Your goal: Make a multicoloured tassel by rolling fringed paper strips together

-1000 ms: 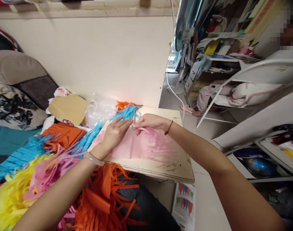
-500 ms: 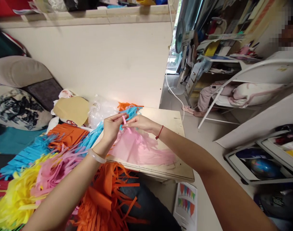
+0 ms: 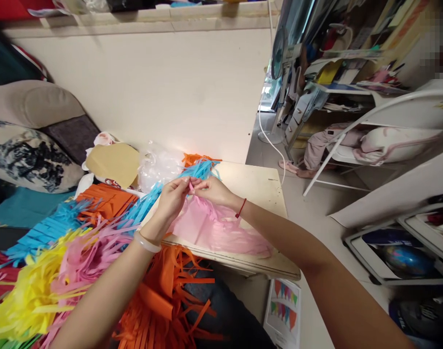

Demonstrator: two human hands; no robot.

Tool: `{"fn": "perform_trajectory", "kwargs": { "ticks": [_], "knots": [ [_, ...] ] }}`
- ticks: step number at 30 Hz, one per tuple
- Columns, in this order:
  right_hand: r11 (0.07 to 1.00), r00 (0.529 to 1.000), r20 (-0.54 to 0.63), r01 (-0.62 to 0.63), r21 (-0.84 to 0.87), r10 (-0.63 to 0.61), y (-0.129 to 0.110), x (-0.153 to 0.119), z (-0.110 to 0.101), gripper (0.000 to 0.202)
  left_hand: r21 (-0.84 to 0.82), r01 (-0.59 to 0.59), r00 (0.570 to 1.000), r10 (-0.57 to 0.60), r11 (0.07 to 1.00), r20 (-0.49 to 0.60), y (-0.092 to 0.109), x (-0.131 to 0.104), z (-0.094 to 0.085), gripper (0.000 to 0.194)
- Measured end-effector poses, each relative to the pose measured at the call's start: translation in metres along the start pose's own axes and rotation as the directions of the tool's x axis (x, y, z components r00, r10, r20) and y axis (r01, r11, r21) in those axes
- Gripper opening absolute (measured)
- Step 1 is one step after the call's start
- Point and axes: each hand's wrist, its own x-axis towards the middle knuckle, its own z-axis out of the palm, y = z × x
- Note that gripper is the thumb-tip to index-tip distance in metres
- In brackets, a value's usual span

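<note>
Light pink fringed tissue paper lies on a small cream table, its gathered top twisted into a narrow strip. My left hand pinches that strip from the left, a pale bangle on the wrist. From the right, my right hand pinches the same strip, fingertips touching those of the left; a red string is round its wrist. Behind my hands lies blue fringed paper with an orange piece beyond it.
Orange fringed paper hangs over my lap. Yellow, pink and blue fringes are heaped at left. Clear plastic lies behind them. At right, a person's leg shows by a white folding chair.
My two hands have come closer together at the pink strip, and the right fingers are now more curled. The whole view has shifted slightly.
</note>
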Motion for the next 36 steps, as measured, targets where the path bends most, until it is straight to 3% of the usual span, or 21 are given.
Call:
{"fn": "perform_trajectory", "kwargs": {
  "ticks": [2, 4, 6, 8, 10, 15, 20, 25, 27, 30, 32, 34, 36],
  "knots": [
    [0.971, 0.988, -0.082, 0.109, -0.210, -0.129, -0.002, -0.012, 0.005, 0.017, -0.027, -0.023, 0.999, 0.022, 0.999, -0.030, -0.005, 0.002, 0.000, 0.025],
    [0.854, 0.943, -0.068, 0.262, -0.449, -0.325, -0.001, -0.031, 0.012, 0.022, -0.061, -0.042, 0.996, 0.037, 0.997, -0.079, -0.008, 0.005, -0.001, 0.023],
    [0.693, 0.875, 0.132, 0.453, -0.561, -0.466, 0.004, -0.052, 0.020, 0.030, -0.097, -0.057, 0.991, 0.044, 0.994, -0.130, -0.008, 0.009, -0.004, 0.020],
    [0.611, 0.803, 0.354, 0.594, -0.523, -0.479, 0.013, -0.069, 0.027, 0.035, -0.132, -0.071, 0.983, 0.046, 0.989, -0.178, -0.003, 0.014, -0.012, 0.018],
    [0.630, 0.781, 0.472, 0.616, -0.473, -0.409, 0.025, -0.078, 0.030, 0.038, -0.165, -0.094, 0.971, 0.054, 0.982, -0.234, 0.008, 0.020, -0.025, 0.018],
    [0.755, 0.791, 0.553, 0.523, -0.394, -0.259, 0.044, -0.078, 0.017, 0.040, -0.331, -0.258, 0.882, 0.082, 0.908, -0.464, 0.056, 0.032, -0.076, 0.027],
    [0.756, 0.757, 0.558, 0.573, -0.318, -0.339, 0.053, -0.079, -0.008, 0.036, -0.335, -0.398, 0.807, 0.152, 0.854, -0.571, 0.104, 0.022, -0.125, 0.037],
    [0.702, 0.699, 0.518, 0.671, -0.238, -0.493, 0.049, -0.078, -0.023, 0.023, -0.326, -0.472, 0.741, 0.169, 0.819, -0.650, 0.131, 0.001, -0.161, 0.038],
    [0.692, 0.697, 0.467, 0.688, -0.221, -0.544, 0.036, -0.062, -0.022, 0.017, -0.343, -0.465, 0.750, 0.157, 0.816, -0.642, 0.137, -0.007, -0.171, 0.037],
    [0.766, 0.812, 0.244, 0.583, -0.273, -0.531, 0.006, -0.005, -0.009, 0.020, -0.387, -0.441, 0.791, 0.148, 0.810, -0.593, 0.142, -0.016, -0.175, 0.035],
    [0.853, 0.927, 0.103, 0.374, -0.364, -0.362, -0.012, 0.053, 0.010, 0.023, -0.430, -0.426, 0.824, 0.145, 0.796, -0.547, 0.143, -0.021, -0.171, 0.033],
    [0.873, 0.971, 0.120, 0.237, -0.426, -0.205, -0.023, 0.112, 0.034, 0.026, -0.488, -0.397, 0.863, 0.136, 0.777, -0.486, 0.143, -0.026, -0.165, 0.032],
    [0.853, 0.985, 0.164, 0.128, -0.506, -0.050, -0.025, 0.160, 0.058, 0.028, -0.540, -0.362, 0.896, 0.125, 0.759, -0.426, 0.143, -0.031, -0.159, 0.032]
  ]
}}
